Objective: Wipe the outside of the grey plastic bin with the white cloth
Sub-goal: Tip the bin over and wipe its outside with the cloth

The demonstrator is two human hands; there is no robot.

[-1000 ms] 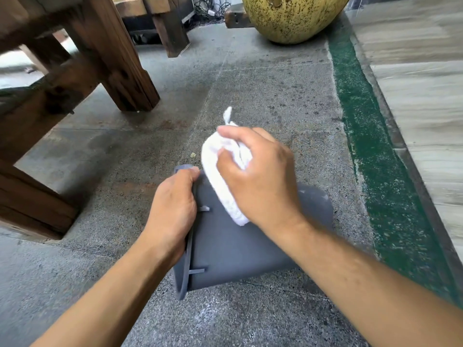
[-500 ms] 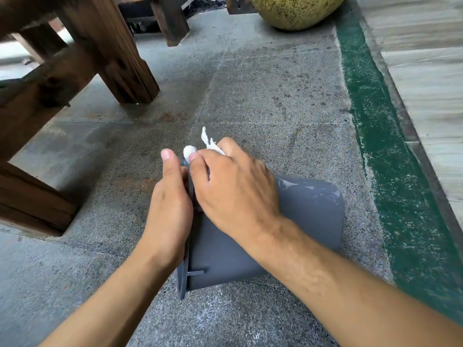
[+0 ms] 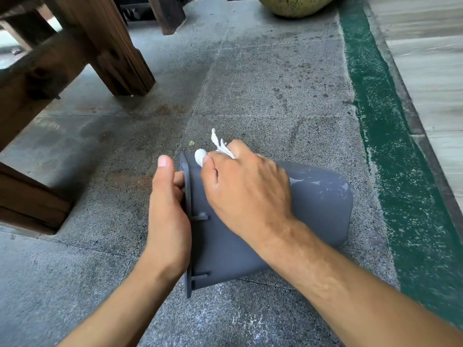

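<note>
R hand (image 3: 246,189): grip clamped on the bunched white cloth (image 3: 201,156), fingers curled over it, palm down. Only a small wad of cloth shows past the knuckles, plus a frayed tail sticking up behind the hand. Cloth is pressed on the upper side wall of the grey plastic bin (image 3: 318,209), right at the far end of the rim flange, i.e. at the mouth end.

L hand (image 3: 167,216): grip closed on the rim flange from the open side, thumb up along the flange, fingers tucked inside the mouth, not visible. Looks like the steadying hand, not the wiping one.

Bin lies on its side on the speckled grey concrete floor (image 3: 263,78). Long axis runs L to R across the view: mouth w/ flange and ribs at left, closed rounded base at right, near the green painted strip (image 3: 390,146). Pale streaks/glare near the base end; can't tell if dirt or reflection.

Key relation: from the R grip, nearly all of the unwiped-looking wall lies to the right, along the long axis toward the base. So next stroke prob. runs mouth→base, R hand doing it since it sits on the wall; L hand at the mouth braces against the push. Underside touching the floor can't be reached w/o rolling the bin.

Dark wooden bench legs (image 3: 117,53) stand well apart, upper left.
</note>
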